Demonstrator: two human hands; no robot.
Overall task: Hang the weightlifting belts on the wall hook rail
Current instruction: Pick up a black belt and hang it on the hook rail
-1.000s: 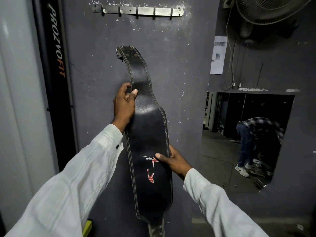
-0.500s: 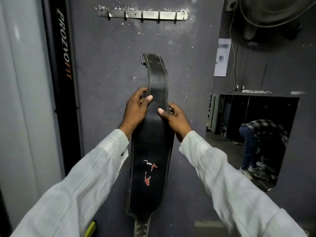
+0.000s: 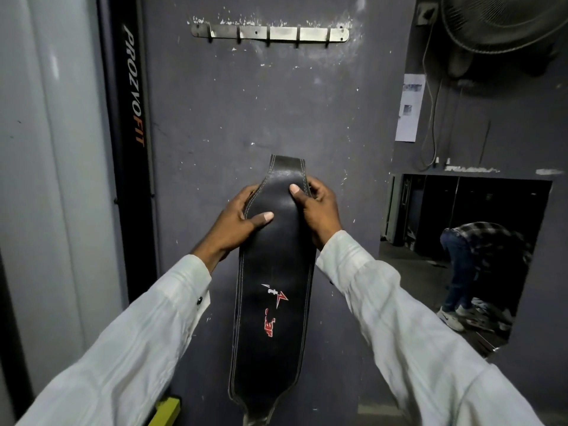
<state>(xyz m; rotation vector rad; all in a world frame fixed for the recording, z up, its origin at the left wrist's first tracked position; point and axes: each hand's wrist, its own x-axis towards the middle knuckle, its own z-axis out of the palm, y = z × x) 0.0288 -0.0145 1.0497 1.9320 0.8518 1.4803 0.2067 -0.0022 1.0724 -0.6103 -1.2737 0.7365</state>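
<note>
Left hand (image 3: 235, 224), right hand (image 3: 321, 210) grip belt (image 3: 273, 265).

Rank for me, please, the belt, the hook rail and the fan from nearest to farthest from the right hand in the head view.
1. belt: gripped by the right hand near its upper end.
2. hook rail: high on the wall, above the hand.
3. fan: top right corner, beyond the wall's edge.
</note>
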